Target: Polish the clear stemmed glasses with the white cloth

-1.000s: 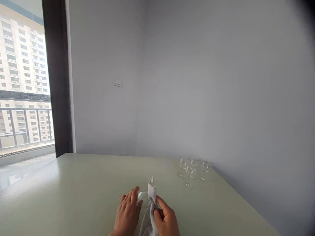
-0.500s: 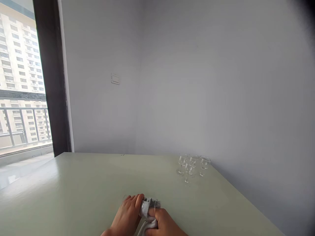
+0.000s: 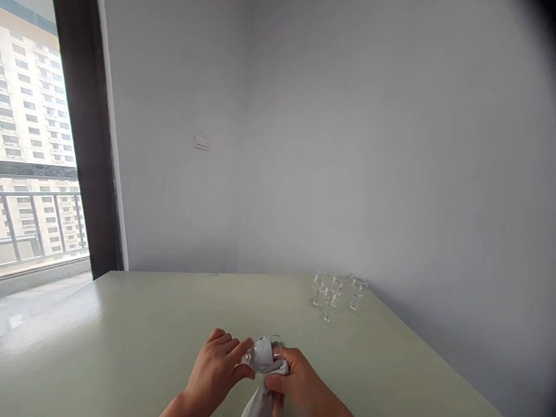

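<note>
While grey-white cloth (image 3: 259, 401) fills much of its bowl, the stemmed glass (image 3: 262, 354) lies tipped on its side between the two hands, near the front of the table, its mouth facing right. The right hand (image 3: 299, 377) is clamped on the cloth, thumb outside and fingers at the bowl's mouth, and the rest of the cloth hangs below it. At the stem end, the thumb and forefinger of the left hand (image 3: 216, 366) stand apart on either side of the glass, the other fingers lifted; I cannot tell whether they pinch it or only steady it. With the cloth inside the bowl, the work on this glass looks under way rather than finished: the cloth is not yet out, and the glass is not yet set down. Farther off to the right, four more stemmed glasses (image 3: 330, 294) stand upright in a close group near the table's far right corner, well apart from the hands. Whether these have been gone over with the cloth does not show. Around them spreads the pale green table (image 3: 147, 336), and beyond it rises a plain grey wall (image 3: 373, 150).
</note>
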Demonstrator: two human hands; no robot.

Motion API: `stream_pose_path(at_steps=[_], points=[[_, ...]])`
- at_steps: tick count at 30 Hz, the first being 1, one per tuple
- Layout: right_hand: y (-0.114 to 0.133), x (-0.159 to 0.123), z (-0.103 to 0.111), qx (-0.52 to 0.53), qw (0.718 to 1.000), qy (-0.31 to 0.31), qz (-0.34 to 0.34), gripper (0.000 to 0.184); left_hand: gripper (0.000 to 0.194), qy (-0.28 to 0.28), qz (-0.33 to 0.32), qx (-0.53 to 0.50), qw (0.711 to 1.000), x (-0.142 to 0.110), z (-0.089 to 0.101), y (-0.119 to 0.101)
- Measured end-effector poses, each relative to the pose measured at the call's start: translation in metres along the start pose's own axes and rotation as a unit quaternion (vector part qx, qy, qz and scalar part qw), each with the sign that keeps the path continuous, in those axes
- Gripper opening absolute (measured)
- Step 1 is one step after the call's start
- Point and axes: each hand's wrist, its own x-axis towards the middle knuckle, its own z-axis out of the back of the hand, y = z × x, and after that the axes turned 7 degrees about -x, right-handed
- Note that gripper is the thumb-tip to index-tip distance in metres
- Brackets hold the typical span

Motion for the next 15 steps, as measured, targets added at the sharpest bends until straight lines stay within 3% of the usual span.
stream_pose_path(at_steps=[2,4,6,7,8,10,12,13,15], points=[[0.005,-0.008,0.006,-0.064,0.998,0.006,0.004,0.025,0.037,0.071,0.121,-0.170,0.975,0.002,-0.003,0.002],[0.010,-0.017,0.011,-0.101,0.995,0.006,-0.002,0.024,0.052,0.170,0.212,-0.365,0.890,0.002,-0.004,0.002],[0.014,-0.024,0.015,-0.117,0.993,-0.011,-0.014,0.030,0.064,0.256,0.238,-0.488,0.800,0.002,-0.003,0.001],[0.015,-0.025,0.016,-0.116,0.993,-0.017,-0.019,0.033,0.066,0.275,0.232,-0.505,0.784,0.002,-0.002,0.000],[0.016,-0.024,0.016,-0.107,0.994,-0.018,-0.023,0.033,0.066,0.265,0.227,-0.489,0.799,0.002,-0.001,-0.002],[0.015,-0.018,0.015,-0.061,0.998,-0.010,-0.030,0.032,0.056,0.175,0.211,-0.373,0.887,0.003,0.002,-0.006],[0.011,-0.008,0.011,0.034,0.998,-0.035,-0.031,0.033,0.032,0.056,0.146,-0.179,0.971,0.003,0.002,-0.010],[0.009,-0.003,0.009,0.091,0.994,-0.054,-0.028,0.033,0.024,0.005,0.098,-0.083,0.992,0.002,0.001,-0.012],[0.005,0.005,0.004,0.186,0.979,-0.076,-0.018,0.031,0.026,-0.065,0.005,0.052,0.997,0.001,-0.001,-0.013]])
